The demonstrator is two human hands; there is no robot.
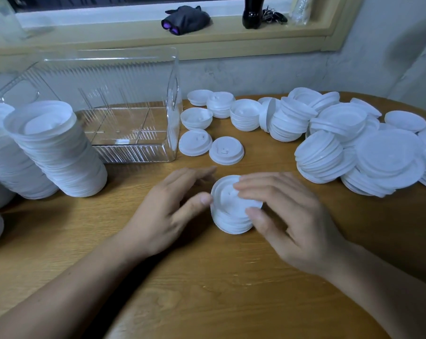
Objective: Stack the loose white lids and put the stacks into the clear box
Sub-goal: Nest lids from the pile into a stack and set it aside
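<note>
We see the tall stacks [4, 148] cut by the left edge and the lid pile [390, 155] by the right; our blurred right hand [290, 216] hides part of the small stack [229, 220]

Round plastic lids [228, 217]: plain white. Rectangular plastic box [133, 150]: clear, vertically ribbed walls. Wooden counter [207, 277]: tan, fine darker grain lines. Bundled cloth [190, 19]: black, purple patches.
</note>
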